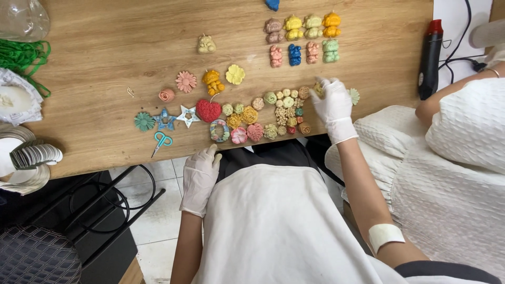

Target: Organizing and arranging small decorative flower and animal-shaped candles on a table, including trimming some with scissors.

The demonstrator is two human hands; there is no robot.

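Observation:
My right hand (331, 105), in a white glove, rests on the wooden table (105, 58) at the right end of a cluster of small flower-shaped candles (273, 113). Its fingertips close around a small yellowish piece, mostly hidden. My left hand (201, 176), also gloved, hangs at the table's front edge, fingers loosely apart, holding nothing; its fingertip is near a multicoloured ring candle (219, 131). A red heart candle (208, 110) and two star shapes (177, 118) lie left of the cluster. Rows of bear-shaped candles (302, 38) stand farther back.
Small teal scissors (162, 141) lie near the front edge. A black and red heat tool (430, 58) with a cable sits at the right. Another person in white (463, 126) sits to my right. Green cord (23, 55), paper cups (31, 155) and a black chair (39, 255) are at left.

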